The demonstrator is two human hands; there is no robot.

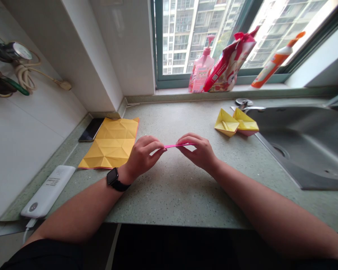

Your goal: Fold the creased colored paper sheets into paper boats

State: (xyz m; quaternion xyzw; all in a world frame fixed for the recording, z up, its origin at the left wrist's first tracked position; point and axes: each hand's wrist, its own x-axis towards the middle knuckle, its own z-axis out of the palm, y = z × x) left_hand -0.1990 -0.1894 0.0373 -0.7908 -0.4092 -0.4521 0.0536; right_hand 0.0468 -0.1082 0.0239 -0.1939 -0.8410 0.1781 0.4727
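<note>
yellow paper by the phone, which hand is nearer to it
Left. The left hand is just right of the yellow paper; the right hand is farther right, both holding the pink paper.

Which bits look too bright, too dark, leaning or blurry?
Head view: the window is washed out at upper right; head view: below the counter is nearly black; head view: the orange bottle leans, probably lens stretch; head view: the pink paper shows no obvious blur.
</note>
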